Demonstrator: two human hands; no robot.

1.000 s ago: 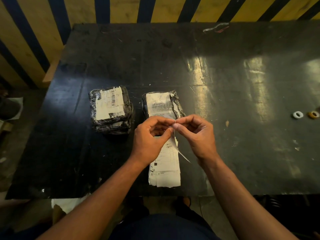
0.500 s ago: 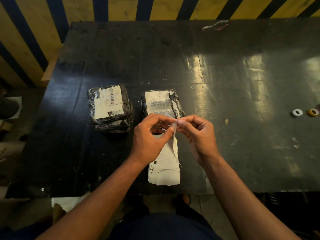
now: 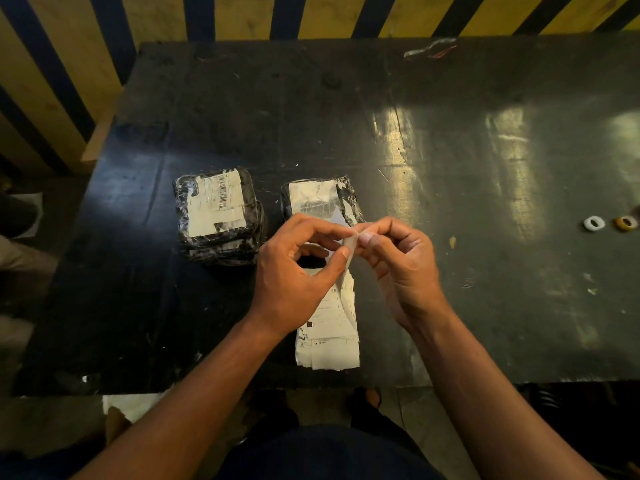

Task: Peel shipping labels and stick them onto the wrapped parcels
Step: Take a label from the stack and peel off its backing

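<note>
The left hand (image 3: pixel 294 271) and right hand (image 3: pixel 401 268) are both pinching the top edge of a label (image 3: pixel 348 245), thumbs and fingertips meeting. Below them a stack of labels (image 3: pixel 329 334) is lying on the desk (image 3: pixel 450 168); beyond them a parcel (image 3: pixel 320 200) is sitting (another parcel (image 3: pixel 216 216) further left).

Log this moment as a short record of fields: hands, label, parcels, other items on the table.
left hand: pinches the top of the label
right hand: pinches the same top edge, opposite the left
label: being peeled, hangs over the label stack
left parcel: black wrap, barcode label already on top
right parcel: black wrap, white sheet on top, near end hidden by the hands
table: dark, scuffed, glare patches
tape rolls: white roll beside yellow roll, far right
</note>
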